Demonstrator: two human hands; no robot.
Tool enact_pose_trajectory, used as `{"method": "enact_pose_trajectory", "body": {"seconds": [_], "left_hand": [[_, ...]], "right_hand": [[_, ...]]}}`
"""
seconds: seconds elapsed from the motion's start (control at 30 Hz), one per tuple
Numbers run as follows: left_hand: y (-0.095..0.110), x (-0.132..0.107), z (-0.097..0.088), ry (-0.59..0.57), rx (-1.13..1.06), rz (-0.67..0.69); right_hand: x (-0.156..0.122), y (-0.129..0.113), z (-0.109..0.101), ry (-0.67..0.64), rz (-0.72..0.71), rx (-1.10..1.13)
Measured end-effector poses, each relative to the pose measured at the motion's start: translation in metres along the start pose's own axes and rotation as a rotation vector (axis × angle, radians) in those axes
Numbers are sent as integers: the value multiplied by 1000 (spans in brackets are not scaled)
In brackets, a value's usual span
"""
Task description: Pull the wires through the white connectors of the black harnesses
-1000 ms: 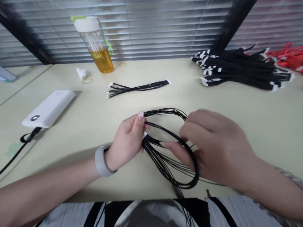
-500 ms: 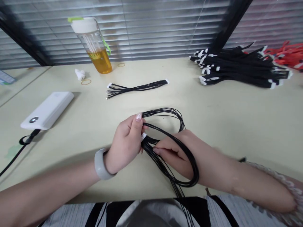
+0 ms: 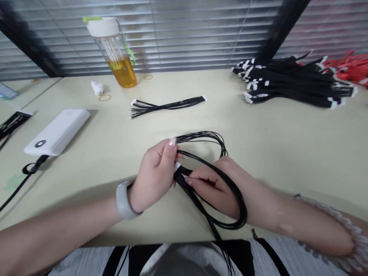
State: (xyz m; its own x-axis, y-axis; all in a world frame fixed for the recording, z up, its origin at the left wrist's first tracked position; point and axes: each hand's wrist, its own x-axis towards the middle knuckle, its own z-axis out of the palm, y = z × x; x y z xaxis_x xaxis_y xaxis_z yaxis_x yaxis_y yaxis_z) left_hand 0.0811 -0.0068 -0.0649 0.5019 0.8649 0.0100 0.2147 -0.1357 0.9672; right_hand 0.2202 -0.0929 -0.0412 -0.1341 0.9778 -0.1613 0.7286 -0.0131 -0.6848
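Note:
A bundle of thin black wires (image 3: pixel 230 191) with a white connector is coiled into a loop near the table's front edge. My left hand (image 3: pixel 155 174) pinches the bundle at the white connector, fingers closed. My right hand (image 3: pixel 214 186) is pushed through the loop, which lies round its wrist, and its fingers pinch the wires just beside the connector. The wires' loose ends trail down over the table's edge toward my lap.
A short black wire harness (image 3: pixel 168 105) lies farther back. A pile of black harnesses (image 3: pixel 293 86) sits back right, red ones (image 3: pixel 349 67) beyond it. A bottle of yellow drink (image 3: pixel 117 53), rubber bands (image 3: pixel 105 97), a white power bank (image 3: pixel 57 130) with its cable stand left.
My right hand has slid from over the loop into it, so the coil now rings its wrist and its fingers meet the wires by the connector. The left hand kept its grip.

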Motion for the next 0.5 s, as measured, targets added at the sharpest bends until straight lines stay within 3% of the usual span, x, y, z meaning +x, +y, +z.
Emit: {"method": "enact_pose_trajectory", "body": {"seconds": [0.3, 0.5], "left_hand": [[0, 0, 0, -20, -4, -11], [2, -1, 0, -25, 0, -18]], "right_hand": [[0, 6, 11, 201, -117, -231], [-9, 2, -12, 176, -129, -429]]}}
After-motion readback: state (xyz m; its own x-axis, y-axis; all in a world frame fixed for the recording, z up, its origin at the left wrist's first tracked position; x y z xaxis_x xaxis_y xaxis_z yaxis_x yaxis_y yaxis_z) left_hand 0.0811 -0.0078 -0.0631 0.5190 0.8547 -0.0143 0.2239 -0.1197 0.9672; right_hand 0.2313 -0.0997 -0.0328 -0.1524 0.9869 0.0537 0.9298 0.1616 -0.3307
